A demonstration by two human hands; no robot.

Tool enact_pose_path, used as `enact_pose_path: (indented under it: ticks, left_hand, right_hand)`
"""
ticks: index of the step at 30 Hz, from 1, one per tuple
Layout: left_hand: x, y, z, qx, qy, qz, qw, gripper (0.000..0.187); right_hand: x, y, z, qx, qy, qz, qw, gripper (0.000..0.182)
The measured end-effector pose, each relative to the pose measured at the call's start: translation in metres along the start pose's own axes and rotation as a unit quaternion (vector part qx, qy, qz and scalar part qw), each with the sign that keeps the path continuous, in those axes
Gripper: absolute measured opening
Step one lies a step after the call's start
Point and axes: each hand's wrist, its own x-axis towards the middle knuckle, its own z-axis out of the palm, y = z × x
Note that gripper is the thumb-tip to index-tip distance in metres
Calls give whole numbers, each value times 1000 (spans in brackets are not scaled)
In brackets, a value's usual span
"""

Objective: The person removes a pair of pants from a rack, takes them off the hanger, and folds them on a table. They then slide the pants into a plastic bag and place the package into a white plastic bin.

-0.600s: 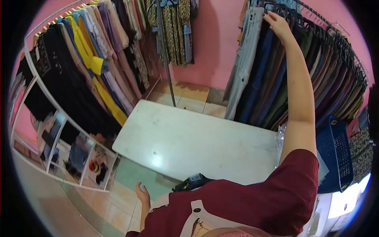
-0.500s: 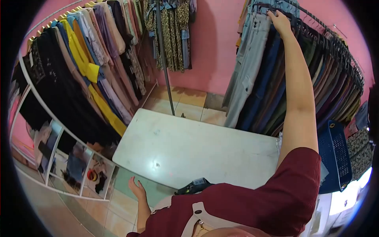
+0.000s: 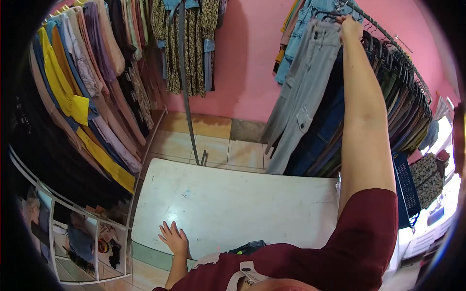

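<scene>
Nearest the camera, the person's maroon top [image 3: 361, 237] is seen along the lower edge, with a dark object [image 3: 248, 247] partly hidden beyond it at the near side of the white table [image 3: 233, 199]. The left hand [image 3: 174, 240] is held with its fingers spread and nothing grasped, over the table's near left part; whether the surface is touched cannot be told. At the lower left, white-framed panels [image 3: 61, 280] are seen, and a dark blue basket [image 3: 405, 186] is placed to the right, beyond the maroon sleeve.

Past the table, a pair of grey trousers [image 3: 308, 99] is hung at the near left end of a crowded rail [image 3: 371, 20]. The right hand [image 3: 351, 30] is raised to its upper right corner, just beside a dark hanger [image 3: 330, 15]. Its fingers are bent, but whether they are closed on the hanger or the waistband cannot be told. Darker trousers [image 3: 320, 133] are packed behind the grey pair.

On the left side, a yellow garment [image 3: 60, 92] is hung among others. Farther back, a patterned dress [image 3: 194, 58] is hung against the pink wall [image 3: 252, 63], partly crossed by 1 grey pole [image 3: 185, 92].
</scene>
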Motion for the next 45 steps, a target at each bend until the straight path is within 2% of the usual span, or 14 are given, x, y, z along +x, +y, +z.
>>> enact_pose_path:
  ticks: [3,7,8,9,11,13,14,15,16,18,20,25,33,45]
  left_hand:
    - [1,-5,3,18,-3,5,1000,48]
    - [5,-5,13,-19,22,4,1000,65]
    - [8,0,18,-43,26,11,999,71]
    - [13,14,20,-94,38,76,992,79]
    - [22,56,22,-162,39,193,967,97]
    - [26,107,32,-189,7,267,945,109]
    - [26,137,33,-207,-5,294,933,113]
    - [29,166,35,-241,-3,313,919,118]
    - [32,194,36,-276,-3,329,903,123]
    - [37,247,39,-357,22,397,845,127]
    - [27,294,34,-343,8,466,816,130]
    - [-64,357,78,-175,-249,606,735,133]
    - [-164,330,141,17,-204,603,771,35]
    - [-141,135,11,153,-180,403,884,33]
  right_hand:
    - [58,28,-6,253,-35,16,967,13]
    - [4,-37,-76,242,-12,-60,968,12]
    - [32,-23,-121,276,-197,-27,941,21]
    - [-24,-76,-143,289,-8,38,957,15]
    - [-91,-125,-195,328,33,89,940,14]
    - [-108,-131,-293,291,-7,99,952,14]
    - [-127,-138,-356,317,-178,133,922,15]
    - [-141,-142,-413,53,-109,24,992,17]
    - [-164,-154,-467,327,-195,201,902,18]
    - [-253,-198,-485,229,74,190,952,21]
    - [-294,-186,-596,479,-118,264,829,22]
    - [-425,-166,-669,321,-39,221,920,21]
    - [-498,-132,-665,103,27,214,971,30]
    - [-520,25,-570,142,-181,206,951,33]
